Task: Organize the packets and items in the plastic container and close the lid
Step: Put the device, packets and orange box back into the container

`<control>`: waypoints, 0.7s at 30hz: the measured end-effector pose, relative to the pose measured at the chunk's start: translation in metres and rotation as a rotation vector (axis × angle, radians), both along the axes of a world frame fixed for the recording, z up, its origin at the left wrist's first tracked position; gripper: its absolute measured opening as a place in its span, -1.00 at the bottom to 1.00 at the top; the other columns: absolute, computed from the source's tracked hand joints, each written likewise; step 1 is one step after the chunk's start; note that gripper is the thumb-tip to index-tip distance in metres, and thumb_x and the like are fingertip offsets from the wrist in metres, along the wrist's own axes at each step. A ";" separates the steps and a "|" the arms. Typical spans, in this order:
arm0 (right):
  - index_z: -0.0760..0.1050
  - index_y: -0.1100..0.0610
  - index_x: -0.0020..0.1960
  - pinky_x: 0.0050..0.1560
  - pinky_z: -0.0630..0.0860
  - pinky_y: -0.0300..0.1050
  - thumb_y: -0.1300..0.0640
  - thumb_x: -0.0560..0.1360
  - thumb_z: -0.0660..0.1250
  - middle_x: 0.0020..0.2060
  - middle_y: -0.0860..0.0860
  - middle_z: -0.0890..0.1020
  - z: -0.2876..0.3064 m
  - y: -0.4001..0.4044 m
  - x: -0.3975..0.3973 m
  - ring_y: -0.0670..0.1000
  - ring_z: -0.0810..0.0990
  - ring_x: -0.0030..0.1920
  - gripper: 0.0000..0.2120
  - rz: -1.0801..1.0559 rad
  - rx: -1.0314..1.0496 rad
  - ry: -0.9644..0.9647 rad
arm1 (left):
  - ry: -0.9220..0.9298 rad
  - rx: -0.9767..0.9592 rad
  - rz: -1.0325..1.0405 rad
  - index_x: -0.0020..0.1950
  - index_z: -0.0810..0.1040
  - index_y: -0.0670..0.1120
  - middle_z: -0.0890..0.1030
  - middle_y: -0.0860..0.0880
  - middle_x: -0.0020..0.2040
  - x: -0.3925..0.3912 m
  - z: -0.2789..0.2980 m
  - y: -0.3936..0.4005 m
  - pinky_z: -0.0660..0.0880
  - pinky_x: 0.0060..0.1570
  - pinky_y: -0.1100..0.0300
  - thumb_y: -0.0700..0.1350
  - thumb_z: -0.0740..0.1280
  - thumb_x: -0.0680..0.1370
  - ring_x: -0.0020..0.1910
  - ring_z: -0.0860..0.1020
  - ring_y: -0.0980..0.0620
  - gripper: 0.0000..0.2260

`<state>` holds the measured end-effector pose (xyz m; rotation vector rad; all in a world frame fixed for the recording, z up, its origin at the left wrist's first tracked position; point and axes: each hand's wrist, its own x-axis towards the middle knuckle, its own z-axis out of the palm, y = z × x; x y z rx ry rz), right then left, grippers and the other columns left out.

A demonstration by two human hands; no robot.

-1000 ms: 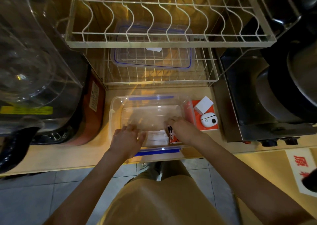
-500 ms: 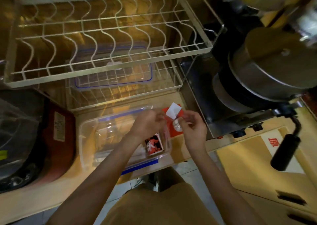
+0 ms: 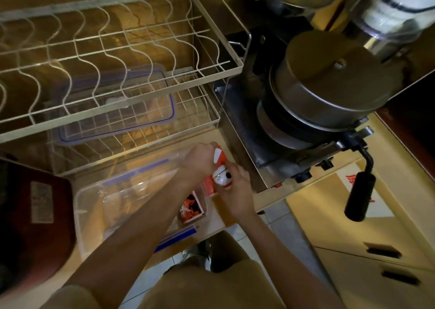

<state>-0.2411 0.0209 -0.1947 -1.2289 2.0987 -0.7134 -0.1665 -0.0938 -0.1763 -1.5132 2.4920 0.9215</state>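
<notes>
Head view: a wooden counter [image 3: 219, 224] is seen from above, under a two-tier wire rack [image 3: 122, 73].
Plastic container [image 3: 94, 198]: clear with blue clips, set open on the counter in front of the rack.
Packet [image 3: 191, 206]: red and black, stood against the container's right end wall, inside.
Lid [image 3: 117, 111]: blue-rimmed, laid on the rack's lower tier.
Left hand [image 3: 200, 159]: curled over the top of an orange-and-white packet [image 3: 220, 157], just right of the container.
Right hand [image 3: 235, 191]: closed around a small white rounded item [image 3: 222, 178], against the orange packet.
Pot [image 3: 329, 92]: lidded metal, placed well to the right.
</notes>
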 end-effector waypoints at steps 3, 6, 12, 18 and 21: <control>0.33 0.11 0.37 0.29 0.40 -0.09 0.13 0.43 0.40 0.27 0.05 0.41 -0.002 0.000 -0.003 0.04 0.36 0.29 -0.46 0.013 0.021 0.039 | 0.071 0.032 0.037 0.14 0.51 -0.14 0.63 -0.19 0.06 0.003 0.009 0.003 0.51 -0.03 0.06 -0.08 0.43 0.37 0.06 0.57 -0.17 -0.63; 0.41 0.11 0.30 0.15 0.39 -0.23 0.09 0.38 0.45 0.18 0.03 0.45 0.004 -0.007 -0.005 -0.01 0.45 0.17 -0.49 -0.064 0.021 -0.021 | 0.208 0.054 0.145 0.19 0.51 -0.10 0.62 -0.14 0.13 0.011 0.026 0.005 0.46 -0.02 0.15 -0.13 0.45 0.34 0.10 0.56 -0.12 -0.56; 0.52 0.07 0.10 -0.06 0.50 -0.20 -0.04 0.36 0.46 0.02 0.02 0.60 0.038 -0.017 0.002 -0.04 0.58 -0.02 -0.63 -0.218 -0.079 -0.373 | 0.456 0.294 0.417 0.19 0.53 -0.05 0.67 -0.14 -0.05 0.064 0.066 0.010 0.58 -0.01 0.06 -0.13 0.52 0.26 -0.07 0.64 -0.09 -0.49; 0.52 0.04 0.07 -0.15 0.51 -0.36 0.03 0.40 0.43 -0.13 -0.18 0.58 0.060 -0.028 0.032 -0.15 0.58 -0.08 -0.73 0.002 -0.082 -0.478 | 0.355 0.373 0.591 0.18 0.56 -0.06 0.62 -0.13 0.06 0.118 0.043 0.031 0.54 0.00 0.12 -0.19 0.53 0.29 0.03 0.59 -0.08 -0.53; 0.46 0.03 0.15 -0.03 0.56 -0.14 0.04 0.40 0.43 -0.04 -0.09 0.58 0.050 -0.037 0.051 -0.04 0.59 -0.03 -0.65 0.156 -0.043 -0.336 | 0.327 0.252 0.648 0.22 0.52 -0.06 0.64 -0.12 0.08 0.125 0.023 0.044 0.36 -0.10 0.27 -0.20 0.51 0.31 -0.06 0.54 0.05 -0.51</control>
